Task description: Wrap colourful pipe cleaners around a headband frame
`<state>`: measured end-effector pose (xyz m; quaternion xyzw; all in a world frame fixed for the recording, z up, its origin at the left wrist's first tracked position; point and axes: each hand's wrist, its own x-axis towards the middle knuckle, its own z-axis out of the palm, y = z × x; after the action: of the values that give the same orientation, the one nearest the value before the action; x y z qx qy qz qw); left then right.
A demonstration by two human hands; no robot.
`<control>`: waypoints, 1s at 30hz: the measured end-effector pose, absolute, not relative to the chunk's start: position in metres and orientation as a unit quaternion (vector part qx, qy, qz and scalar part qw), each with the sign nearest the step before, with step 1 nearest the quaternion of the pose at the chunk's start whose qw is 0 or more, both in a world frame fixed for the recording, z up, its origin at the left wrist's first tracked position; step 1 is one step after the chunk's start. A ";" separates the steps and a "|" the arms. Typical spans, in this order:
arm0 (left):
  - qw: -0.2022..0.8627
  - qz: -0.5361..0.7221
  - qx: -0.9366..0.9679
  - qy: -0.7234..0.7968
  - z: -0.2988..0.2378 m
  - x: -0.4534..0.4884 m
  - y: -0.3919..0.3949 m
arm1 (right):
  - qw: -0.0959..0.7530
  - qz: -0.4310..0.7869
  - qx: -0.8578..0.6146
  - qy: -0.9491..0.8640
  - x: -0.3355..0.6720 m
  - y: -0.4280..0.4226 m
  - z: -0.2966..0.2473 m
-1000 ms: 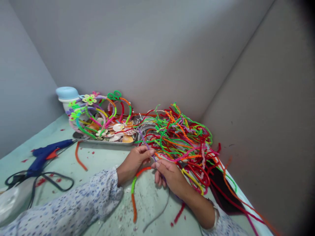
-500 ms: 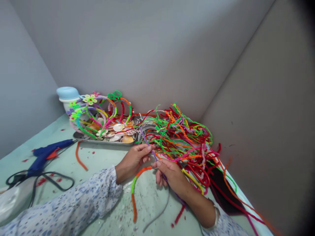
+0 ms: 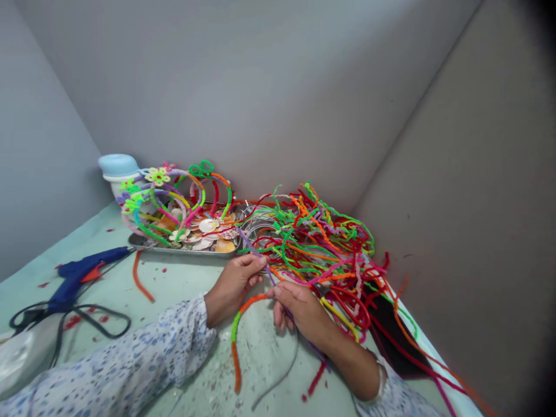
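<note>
Between the fingers of my left hand a purple pipe cleaner is pinched, its free end pointing up and to the left. My right hand grips the same purple strand lower down, and the rest trails under the wrist. A curved headband, wrapped in orange and green, runs to my right fingertips; its bare grey end hangs out below that hand. Just beyond both hands lies a tangled heap of coloured pipe cleaners.
A metal tray of seashells stands behind, with finished flower headbands on it. A lidded white jar is at the back left. A blue glue gun and its cord lie left. Walls close in behind and on the right.
The purple pipe cleaner's free end has tilted a little further left. Both hands keep nearly the same place and grip.
</note>
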<state>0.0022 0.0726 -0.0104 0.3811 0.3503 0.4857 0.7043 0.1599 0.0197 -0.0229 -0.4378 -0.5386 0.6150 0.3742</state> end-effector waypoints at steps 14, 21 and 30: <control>0.707 0.496 0.374 0.339 -0.015 -0.002 0.076 | 0.375 0.606 -0.442 -0.545 0.160 0.019 -0.023; 0.713 0.441 0.417 0.350 -0.018 0.002 0.070 | 0.389 0.617 -0.440 -0.524 0.160 0.021 -0.025; 0.718 0.463 0.388 0.344 -0.017 -0.001 0.075 | 0.384 0.605 -0.441 -0.541 0.160 0.022 -0.024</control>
<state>-0.0014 0.0753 -0.0171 0.3883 0.3440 0.4633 0.7185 0.1602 0.0217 -0.0241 -0.4406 -0.5406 0.6053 0.3837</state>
